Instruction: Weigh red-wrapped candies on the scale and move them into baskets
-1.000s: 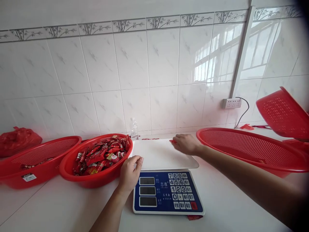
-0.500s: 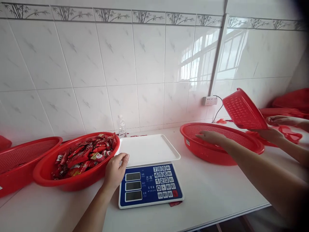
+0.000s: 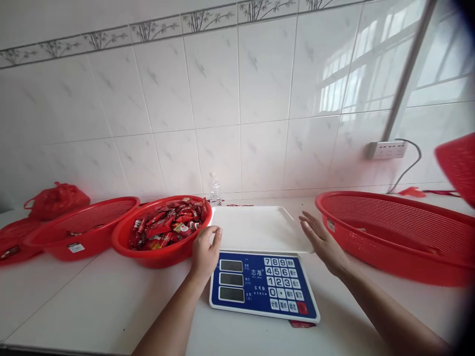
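Note:
My left hand (image 3: pixel 206 251) is by the left edge of the digital scale (image 3: pixel 263 287), its fingers curled together with nothing visible in them. Whether it touches the scale's white tray (image 3: pixel 252 230) I cannot tell. My right hand (image 3: pixel 324 244), fingers stretched out, is at the tray's right edge and holds nothing. The tray bears nothing. Left of my left hand stands a round red basket (image 3: pixel 120 247) filled with small red wrapped packets (image 3: pixel 166 225). A larger red basket (image 3: pixel 356 257) stands right of my right hand, with a few small bits inside.
Another red basket (image 3: pixel 55 251) and red plastic bags (image 3: pixel 61 200) are at far left. A clear bottle (image 3: pixel 215 190) stands by the tiled wall. A red packet (image 3: pixel 302 324) lies under the scale's front edge. A tilted red basket (image 3: pixel 458 165) shows at the right edge, below a power socket (image 3: pixel 388 150).
My right hand has moved from the right-hand basket to the tray's right edge. The view has turned left. The other person's hands, seen at right with the tilted basket, are out of view.

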{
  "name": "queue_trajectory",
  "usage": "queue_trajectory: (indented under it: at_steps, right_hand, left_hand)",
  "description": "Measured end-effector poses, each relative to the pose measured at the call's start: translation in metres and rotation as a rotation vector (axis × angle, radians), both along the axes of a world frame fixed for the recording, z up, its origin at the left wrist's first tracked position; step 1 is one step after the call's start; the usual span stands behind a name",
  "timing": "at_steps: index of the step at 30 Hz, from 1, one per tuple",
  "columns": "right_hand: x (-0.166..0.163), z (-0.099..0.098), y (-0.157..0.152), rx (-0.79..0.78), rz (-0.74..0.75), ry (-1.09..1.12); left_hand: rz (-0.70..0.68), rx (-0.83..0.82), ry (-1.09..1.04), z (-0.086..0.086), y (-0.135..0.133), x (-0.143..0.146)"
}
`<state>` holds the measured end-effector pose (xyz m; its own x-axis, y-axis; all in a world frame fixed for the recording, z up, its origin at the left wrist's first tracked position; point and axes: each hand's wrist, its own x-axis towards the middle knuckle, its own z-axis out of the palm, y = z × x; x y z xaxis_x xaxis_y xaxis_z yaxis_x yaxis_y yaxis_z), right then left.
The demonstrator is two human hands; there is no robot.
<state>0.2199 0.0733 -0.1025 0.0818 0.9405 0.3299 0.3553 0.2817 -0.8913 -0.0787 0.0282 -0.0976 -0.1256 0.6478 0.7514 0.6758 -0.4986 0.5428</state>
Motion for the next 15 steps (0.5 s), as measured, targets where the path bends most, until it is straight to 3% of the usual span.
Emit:
queue_trajectory:
  at_steps: [3, 8, 15]
  right_hand:
    - [-0.006, -0.011, 0.003, -0.182, 0.165, 0.236]
    - [-0.005, -0.017, -0.005, -0.331, 0.464, 0.414]
    - [-0.007, -0.020, -0.008, -0.488, 0.526, 0.654]
  left_hand:
    - [0.037, 0.040, -0.089, -0.002, 0.000, 0.007]
    - [0.046, 0.084, -0.241, -0.010, -0.012, 0.020]
    - [-0.056, -0.171, -0.791, -0.019, -0.041, 0.033]
